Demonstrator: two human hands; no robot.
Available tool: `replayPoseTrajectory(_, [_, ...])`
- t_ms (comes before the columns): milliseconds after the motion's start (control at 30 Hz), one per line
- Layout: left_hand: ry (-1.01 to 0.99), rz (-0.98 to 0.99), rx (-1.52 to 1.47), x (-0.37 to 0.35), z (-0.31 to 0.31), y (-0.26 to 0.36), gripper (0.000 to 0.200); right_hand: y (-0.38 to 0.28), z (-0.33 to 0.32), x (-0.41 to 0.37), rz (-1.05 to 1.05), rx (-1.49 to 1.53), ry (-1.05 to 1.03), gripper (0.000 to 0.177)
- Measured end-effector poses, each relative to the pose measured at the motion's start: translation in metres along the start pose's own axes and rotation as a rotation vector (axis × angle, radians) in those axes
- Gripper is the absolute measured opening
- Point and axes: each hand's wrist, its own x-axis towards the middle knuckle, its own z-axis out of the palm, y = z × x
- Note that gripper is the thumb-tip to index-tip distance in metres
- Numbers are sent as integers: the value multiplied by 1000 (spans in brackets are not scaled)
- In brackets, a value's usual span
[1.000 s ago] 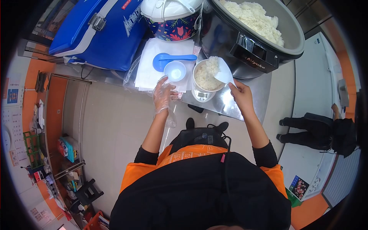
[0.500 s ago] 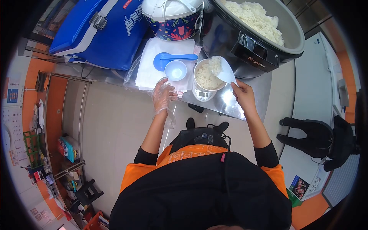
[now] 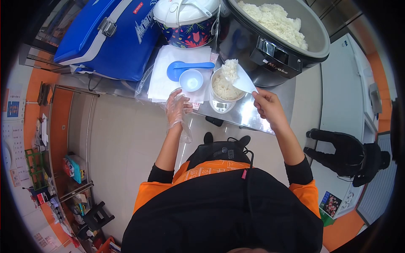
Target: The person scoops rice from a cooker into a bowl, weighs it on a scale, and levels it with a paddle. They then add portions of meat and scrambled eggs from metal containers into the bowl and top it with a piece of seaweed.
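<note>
From where I stand, the white rice paddle slants from the right hand toward the person's left and away from the body, its broad end over the far side of the white bowl. The bare right hand has its thumb and fingers clamped on the handle; a clump of rice sits at the paddle's far end, above the rice in the bowl. So the bowl lies just to the left of that hand and a little beyond it. It rests on a kitchen scale near the front edge of the steel counter; the display faces the person, its digits too small for me to read.

The left hand, in a clear plastic glove, has its fingers loosely apart and holds nothing that I can see. It is at the near edge of the white paper sheets, close to a small pale-blue bowl and the blue spoon behind it. The right hand is the nearer of the two to the paddle.

"Miyako" reads plainly on the front of the big open rice cooker. The blue cooler box bears white lettering that seems to begin "Marina"; its red sticker I can't make out. The flowered pot shows no name I can read.
</note>
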Motion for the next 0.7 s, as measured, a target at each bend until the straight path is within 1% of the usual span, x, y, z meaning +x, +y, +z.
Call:
replayPoseTrajectory(100, [10, -14, -14, -1, -1, 0, 35, 16, -3, 21, -62, -149, 29, 31])
replayPoseTrajectory(167, [15, -25, -25, -3, -2, 0, 35, 33, -6, 29, -46, -159, 35, 30])
replayPoseTrajectory(300, [33, -26, -39, -2, -10, -4, 34, 28, -2, 19, 43, -107, -30, 32])
replayPoseTrajectory(333, [37, -21, -37, -1, -12, -5, 33, 23, 0, 15, 39, -98, -52, 32])
replayPoseTrajectory(433, [50, -34, -28, 0, -14, -5, 33, 0, 7, -3, 31, -61, -118, 34])
replayPoseTrajectory(533, [39, 1, -42, 2, -16, -9, 33, -38, 10, -29, 25, -18, -177, 35])
replayPoseTrajectory(600, [57, -10, -58, 3, -14, -6, 36, -69, 9, -47, -2, -10, -191, 35])
replayPoseTrajectory(700, [62, 6, -60, 2, -14, -5, 38, -116, -11, -68, -59, 43, -204, 30])
